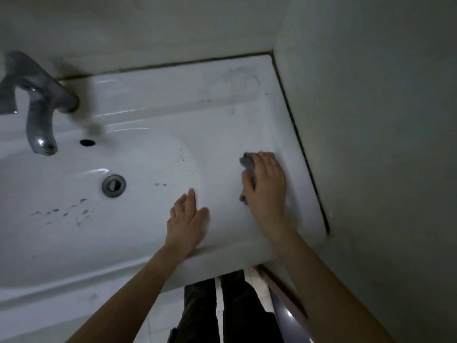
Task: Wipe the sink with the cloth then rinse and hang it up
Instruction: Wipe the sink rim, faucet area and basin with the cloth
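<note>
A white ceramic sink [160,100] fills the view, with dark specks in its bowl and a metal drain [113,185] near the middle. My right hand [265,184] lies over a small grey cloth [247,162] on the sink's flat right ledge, fingers curled on it; most of the cloth is hidden under the hand. My left hand [186,220] rests flat with straight fingers on the front right rim of the bowl, holding nothing.
A grey metal tap [40,115] stands at the back left, its spout over the bowl, with an overflow hole [87,142] behind. Walls close in behind and to the right [371,120]. Below the sink's front edge are legs in dark trousers [230,310] and a tiled floor.
</note>
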A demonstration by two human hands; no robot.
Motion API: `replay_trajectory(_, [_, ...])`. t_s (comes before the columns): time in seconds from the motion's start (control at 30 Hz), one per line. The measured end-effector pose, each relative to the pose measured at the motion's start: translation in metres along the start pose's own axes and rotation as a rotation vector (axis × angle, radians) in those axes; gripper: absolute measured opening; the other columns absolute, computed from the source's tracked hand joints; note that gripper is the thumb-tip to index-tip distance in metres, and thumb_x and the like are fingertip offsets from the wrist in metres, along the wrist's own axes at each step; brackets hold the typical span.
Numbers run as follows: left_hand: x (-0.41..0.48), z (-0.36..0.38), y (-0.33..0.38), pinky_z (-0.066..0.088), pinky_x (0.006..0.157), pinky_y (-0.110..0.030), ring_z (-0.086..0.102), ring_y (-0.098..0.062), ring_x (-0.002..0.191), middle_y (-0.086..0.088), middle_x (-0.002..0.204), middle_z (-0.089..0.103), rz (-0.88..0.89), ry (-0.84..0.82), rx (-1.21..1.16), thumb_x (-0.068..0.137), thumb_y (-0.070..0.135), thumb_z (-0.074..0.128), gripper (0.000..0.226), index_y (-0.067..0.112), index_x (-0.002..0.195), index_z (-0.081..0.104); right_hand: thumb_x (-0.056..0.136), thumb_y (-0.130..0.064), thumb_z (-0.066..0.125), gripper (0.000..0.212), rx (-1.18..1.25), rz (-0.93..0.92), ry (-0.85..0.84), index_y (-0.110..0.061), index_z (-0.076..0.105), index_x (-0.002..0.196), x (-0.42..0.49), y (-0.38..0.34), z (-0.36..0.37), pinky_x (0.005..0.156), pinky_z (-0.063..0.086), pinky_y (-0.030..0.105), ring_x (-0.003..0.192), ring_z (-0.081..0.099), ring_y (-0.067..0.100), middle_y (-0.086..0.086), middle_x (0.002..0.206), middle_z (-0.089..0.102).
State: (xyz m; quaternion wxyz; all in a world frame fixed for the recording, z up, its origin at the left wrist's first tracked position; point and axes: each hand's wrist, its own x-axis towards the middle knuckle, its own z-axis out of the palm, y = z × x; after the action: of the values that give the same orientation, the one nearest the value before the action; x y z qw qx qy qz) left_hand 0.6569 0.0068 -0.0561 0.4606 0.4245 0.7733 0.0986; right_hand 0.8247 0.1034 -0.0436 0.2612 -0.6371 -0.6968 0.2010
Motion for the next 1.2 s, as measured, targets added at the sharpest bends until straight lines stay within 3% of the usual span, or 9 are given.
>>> replay_trajectory(0.2, [0.01, 0.007, -0.015, 0.03, 0.109, -0.05, 0.017, -0.038, 0.145, -0.016, 0.163, 0.007, 0.067, -0.026, 0.189, 0.083, 0.054, 0.007, 0.078, 0.013, 0.145, 0.033, 0.091, -0.014, 0.052, 0.043, -0.168, -0.112, 0.058, -0.002, 0.052, 0.132, 0.044, 0.021, 0.038, 0.116, 0.031, 0.037, 0.133, 0.045, 0.029, 0.013, 0.138, 0.054])
replay_trajectory(0.43, [0.012, 0.01, -0.016, 0.023, 0.117, -0.039, 0.007, -0.023, 0.15, 0.002, 0.164, 0.0, 0.045, -0.025, 0.301, 0.071, 0.066, -0.003, 0.099, 0.019, 0.157, 0.013, 0.089, -0.016, 0.053, 0.035, -0.067, -0.325, 0.0, -0.001, 0.063, 0.119, 0.108, -0.033, 0.083, 0.114, 0.034, 0.039, 0.124, 0.055, 0.031, 0.015, 0.126, 0.064])
replay_trajectory(0.53, [0.009, -0.002, -0.003, 0.057, 0.084, -0.049, 0.057, -0.036, 0.125, -0.017, 0.145, 0.049, 0.034, -0.138, 0.228, 0.08, 0.051, 0.025, 0.079, 0.001, 0.14, 0.035, 0.09, -0.011, 0.059, 0.027, 0.123, -0.475, -0.176, -0.005, 0.064, 0.116, 0.08, -0.052, 0.098, 0.113, 0.035, 0.037, 0.118, 0.057, 0.025, 0.01, 0.12, 0.066])
replay_trajectory(0.57, [0.008, 0.0, -0.003, 0.059, 0.076, -0.049, 0.062, -0.038, 0.116, -0.018, 0.139, 0.054, 0.072, -0.09, 0.256, 0.081, 0.047, 0.031, 0.074, -0.002, 0.136, 0.038, 0.092, -0.012, 0.058, 0.024, 0.254, -0.427, -0.249, -0.008, 0.064, 0.115, 0.077, -0.055, 0.097, 0.11, 0.039, 0.038, 0.114, 0.059, 0.023, 0.008, 0.118, 0.066])
replay_trajectory(0.63, [0.009, 0.004, -0.005, 0.044, 0.101, -0.049, 0.037, -0.032, 0.141, -0.009, 0.159, 0.027, 0.074, -0.031, 0.247, 0.077, 0.06, 0.017, 0.095, 0.007, 0.155, 0.017, 0.094, -0.017, 0.056, 0.02, 0.625, -0.089, -0.361, -0.019, 0.066, 0.111, 0.078, -0.064, 0.081, 0.098, 0.049, 0.045, 0.101, 0.063, 0.021, 0.004, 0.11, 0.069])
replay_trajectory(0.73, [0.014, 0.011, -0.015, 0.026, 0.113, -0.038, 0.013, -0.018, 0.148, 0.004, 0.163, 0.004, -0.014, 0.024, 0.176, 0.082, 0.066, 0.015, 0.084, 0.033, 0.156, -0.005, 0.096, -0.015, 0.054, 0.02, 0.894, 0.264, -0.235, -0.031, 0.066, 0.091, 0.108, -0.066, 0.042, 0.077, 0.052, 0.036, 0.08, 0.061, 0.013, -0.003, 0.087, 0.068])
replay_trajectory(0.97, [0.014, 0.022, -0.021, 0.026, 0.112, -0.03, 0.012, -0.012, 0.147, 0.01, 0.162, 0.004, -0.026, 0.084, 0.174, 0.064, 0.067, 0.0, 0.098, 0.034, 0.156, -0.002, 0.096, -0.015, 0.049, 0.025, 0.364, -0.135, 0.126, -0.01, 0.063, 0.115, 0.23, -0.027, 0.002, 0.086, 0.04, 0.009, 0.095, 0.058, 0.006, -0.001, 0.107, 0.066])
replay_trajectory(1.07, [0.02, 0.024, -0.023, 0.024, 0.112, -0.023, 0.008, -0.007, 0.147, 0.015, 0.161, -0.005, -0.008, 0.093, 0.27, 0.063, 0.063, -0.009, 0.096, 0.038, 0.156, 0.001, 0.094, -0.023, 0.045, 0.031, 0.0, -0.263, 0.087, -0.005, 0.062, 0.113, 0.252, -0.002, 0.027, 0.095, 0.043, 0.033, 0.105, 0.058, 0.031, 0.015, 0.112, 0.065])
replay_trajectory(1.2, [0.019, 0.021, -0.016, 0.023, 0.113, -0.024, 0.007, -0.007, 0.147, 0.013, 0.161, -0.006, -0.056, 0.08, 0.247, 0.061, 0.063, -0.009, 0.097, 0.039, 0.155, -0.004, 0.095, -0.022, 0.042, 0.039, -0.044, -0.26, 0.118, 0.001, 0.06, 0.122, 0.24, -0.012, 0.053, 0.105, 0.039, 0.039, 0.117, 0.056, 0.034, 0.02, 0.123, 0.063])
